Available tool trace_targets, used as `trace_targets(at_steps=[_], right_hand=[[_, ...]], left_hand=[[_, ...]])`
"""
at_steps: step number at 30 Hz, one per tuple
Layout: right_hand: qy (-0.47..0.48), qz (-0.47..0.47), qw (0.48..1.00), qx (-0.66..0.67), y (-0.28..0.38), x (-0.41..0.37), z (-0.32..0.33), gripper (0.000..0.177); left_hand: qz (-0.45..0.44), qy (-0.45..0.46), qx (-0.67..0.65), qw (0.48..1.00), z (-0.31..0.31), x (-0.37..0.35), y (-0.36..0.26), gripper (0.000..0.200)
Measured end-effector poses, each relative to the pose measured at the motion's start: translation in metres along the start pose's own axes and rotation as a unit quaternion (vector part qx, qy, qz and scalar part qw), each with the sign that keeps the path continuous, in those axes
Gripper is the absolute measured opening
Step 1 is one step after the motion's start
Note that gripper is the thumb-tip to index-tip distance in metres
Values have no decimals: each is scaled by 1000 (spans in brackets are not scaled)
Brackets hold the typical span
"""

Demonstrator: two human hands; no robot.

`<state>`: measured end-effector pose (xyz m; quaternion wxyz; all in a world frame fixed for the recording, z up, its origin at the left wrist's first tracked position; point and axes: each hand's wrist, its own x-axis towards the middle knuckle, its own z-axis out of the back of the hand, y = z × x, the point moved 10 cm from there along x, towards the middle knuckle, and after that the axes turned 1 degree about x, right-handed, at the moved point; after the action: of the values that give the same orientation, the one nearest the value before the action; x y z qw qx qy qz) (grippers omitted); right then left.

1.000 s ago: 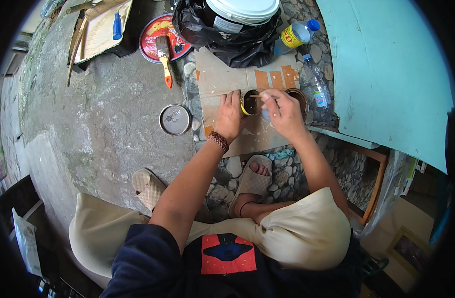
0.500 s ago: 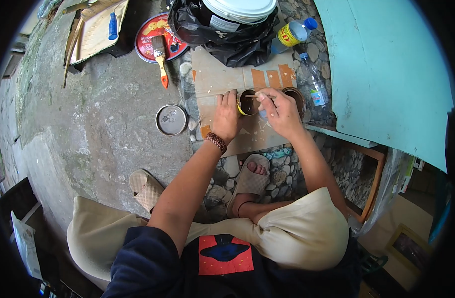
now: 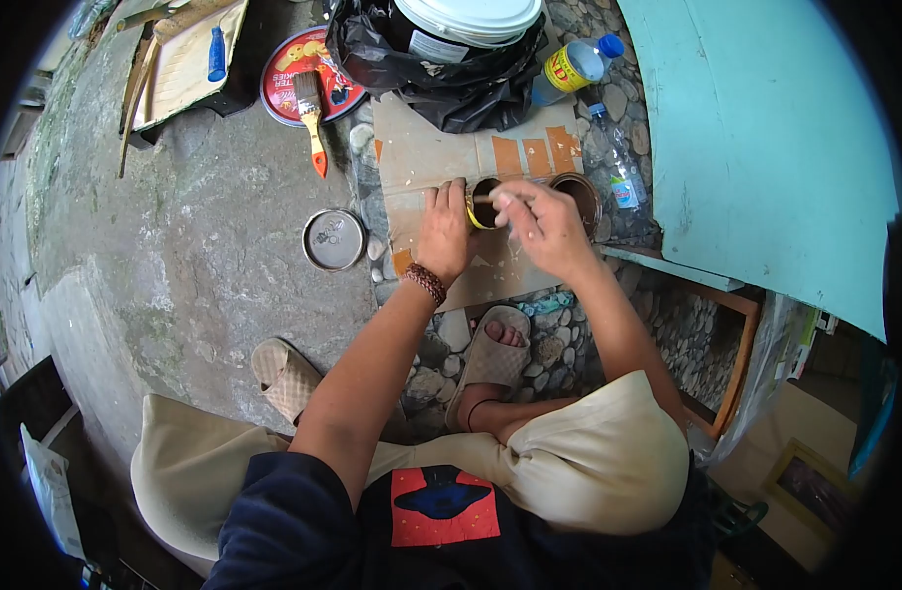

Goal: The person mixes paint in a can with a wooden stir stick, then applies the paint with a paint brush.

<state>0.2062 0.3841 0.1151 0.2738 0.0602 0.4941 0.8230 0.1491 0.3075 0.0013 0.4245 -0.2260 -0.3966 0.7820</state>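
Note:
A small can with a yellow label (image 3: pixel 472 208) stands on a flattened cardboard sheet (image 3: pixel 441 147), dark inside. My left hand (image 3: pixel 443 233) grips its left side, fingers pointing away from me. Above the can's mouth, my right hand (image 3: pixel 547 228) is closed on a thin wooden stick (image 3: pixel 482 199), whose far end reaches into the can. Most of the stick is covered by my fingers, which are slightly blurred. Just right of it, partly behind my right hand, is a larger open can (image 3: pixel 581 197) with brown inside.
Left lie a round metal lid (image 3: pixel 334 240), and a paintbrush (image 3: pixel 310 118) on a red cookie tin lid (image 3: pixel 279 84). Beyond the cardboard sits a white bucket (image 3: pixel 471 20) in a black bag (image 3: pixel 372 49). Two plastic bottles (image 3: pixel 574 71) and a turquoise panel (image 3: pixel 766 147) are right.
My right hand has shifted slightly left and its fingers have turned over the can, covering more of the stick. My left hand keeps its place on the can. The view moved slightly.

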Motion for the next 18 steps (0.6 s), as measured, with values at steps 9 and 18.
trace_targets(at_steps=[9, 18], right_hand=[[-43, 40, 998, 9, -6, -3, 8, 21], [-64, 62, 993, -77, -2, -3, 14, 17]], left_hand=[[-6, 1, 7, 1000, -2, -2, 0, 79], [-17, 4, 24, 1000, -1, 0, -2, 79]])
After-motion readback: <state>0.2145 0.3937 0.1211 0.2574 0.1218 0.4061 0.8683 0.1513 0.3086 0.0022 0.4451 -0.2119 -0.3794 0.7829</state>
